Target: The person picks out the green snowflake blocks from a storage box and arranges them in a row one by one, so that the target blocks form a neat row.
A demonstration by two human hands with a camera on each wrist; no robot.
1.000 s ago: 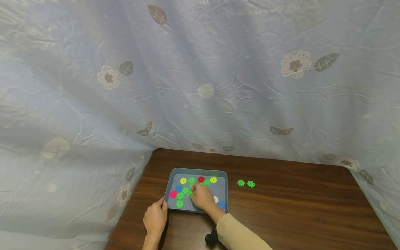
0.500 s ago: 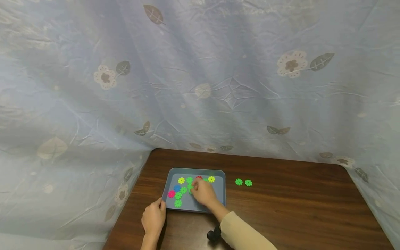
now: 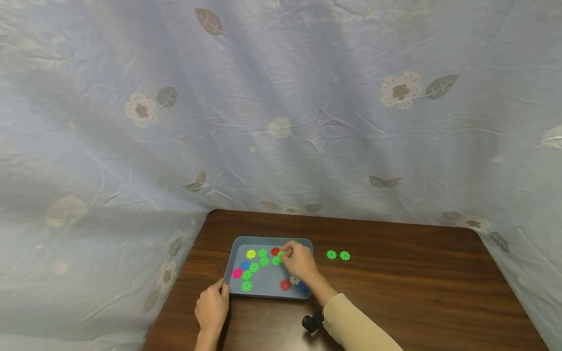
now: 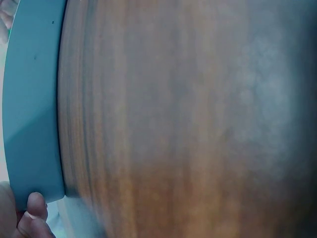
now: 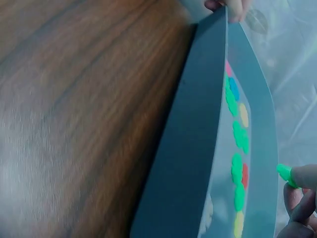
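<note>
A grey tray (image 3: 263,295) holds loose flower-shaped plastic discs. My left hand (image 3: 212,306) grips the tray's near left corner; in the left wrist view, its fingertips (image 4: 37,206) bend round the wall's end. Over the tray's right half, my right hand (image 3: 303,265) pinches a green notched disc (image 3: 281,255). That held disc (image 5: 285,171) shows between thumb and finger in the right wrist view, raised clear of the pieces below. Under the right hand lie a red disc (image 3: 285,284) and a white disc (image 3: 294,280), while the blue disc (image 3: 304,287) is partly covered.
Two green discs (image 3: 338,255) lie on the wooden table (image 3: 417,282) right of the tray. More green, yellow, pink and blue discs are spread over the tray's left side. A patterned curtain (image 3: 281,107) hangs behind the table.
My right hand has lifted a green disc and moved rightward within the tray. Red and white discs near the front now show. The left hand stays at the tray corner; the head view shifts slightly.
</note>
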